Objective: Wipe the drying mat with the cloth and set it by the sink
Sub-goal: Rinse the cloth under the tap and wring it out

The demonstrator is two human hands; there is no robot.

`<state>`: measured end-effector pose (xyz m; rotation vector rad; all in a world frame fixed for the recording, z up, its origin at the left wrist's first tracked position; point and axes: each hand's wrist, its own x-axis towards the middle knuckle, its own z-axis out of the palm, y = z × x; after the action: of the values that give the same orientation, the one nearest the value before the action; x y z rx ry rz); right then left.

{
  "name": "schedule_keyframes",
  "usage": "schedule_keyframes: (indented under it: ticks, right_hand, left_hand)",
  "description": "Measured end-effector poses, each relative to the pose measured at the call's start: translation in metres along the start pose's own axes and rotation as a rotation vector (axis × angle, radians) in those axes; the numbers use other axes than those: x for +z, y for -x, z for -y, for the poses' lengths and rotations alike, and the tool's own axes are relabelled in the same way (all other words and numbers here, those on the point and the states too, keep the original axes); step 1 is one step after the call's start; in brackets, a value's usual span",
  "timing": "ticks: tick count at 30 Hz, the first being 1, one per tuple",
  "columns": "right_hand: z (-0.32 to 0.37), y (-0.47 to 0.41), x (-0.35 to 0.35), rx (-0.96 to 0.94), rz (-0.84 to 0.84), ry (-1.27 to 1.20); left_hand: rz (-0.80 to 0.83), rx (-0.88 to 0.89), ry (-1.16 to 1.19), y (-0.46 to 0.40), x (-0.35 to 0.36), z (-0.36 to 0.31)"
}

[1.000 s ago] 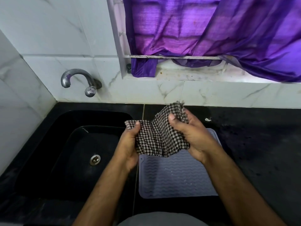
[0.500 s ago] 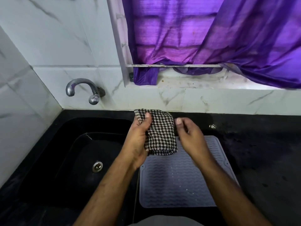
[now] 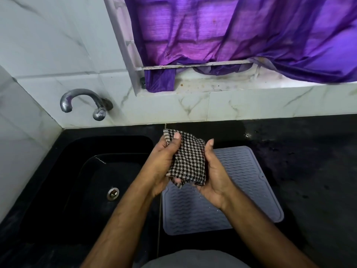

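Note:
A folded black-and-white checked cloth [image 3: 188,160] is held up between both hands, above the near-left corner region of the drying mat. My left hand [image 3: 161,161] grips its left edge, thumb on top near the upper corner. My right hand [image 3: 214,173] cups its right and lower side, thumb up along the edge. The grey-lilac drying mat [image 3: 249,182], ribbed with wavy lines, lies flat on the black counter right beside the sink [image 3: 92,182]; my hands and forearms hide part of it.
A metal tap [image 3: 85,102] juts from the marble wall over the black sink, whose drain [image 3: 113,193] shows. The black counter [image 3: 313,171] stretches right of the mat. A purple curtain [image 3: 231,35] hangs over the window ledge behind.
The cloth went from spread between both hands to folded in the left hand; now my right hand has come back onto its right side. The view shifted slightly.

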<state>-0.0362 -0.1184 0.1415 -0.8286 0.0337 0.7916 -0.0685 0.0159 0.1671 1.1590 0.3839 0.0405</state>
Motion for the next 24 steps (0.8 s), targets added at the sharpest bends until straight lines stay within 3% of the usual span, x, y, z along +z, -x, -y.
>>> schedule_keyframes:
  ticks: [6,9,13,18,24]
  right_hand:
    - [0.005,0.006,-0.005,-0.07,-0.01,0.306]
    - [0.006,0.007,-0.004,-0.124,-0.053,0.323]
    - [0.011,0.005,-0.003,-0.177,-0.12,0.242]
    - [0.014,0.003,-0.003,-0.164,-0.167,0.103]
    - [0.013,0.008,-0.002,-0.14,-0.085,0.039]
  left_hand:
    - [-0.24,0.384,-0.688,-0.015,-0.02,0.007]
    - [-0.366,0.434,-1.009,-0.025,-0.027,0.015]
    - [-0.291,0.229,-0.573,-0.031,-0.027,0.02]
    - [-0.206,0.248,-0.468,-0.027,-0.011,0.031]
    - [-0.121,0.071,-0.151,-0.023,-0.006,0.024]
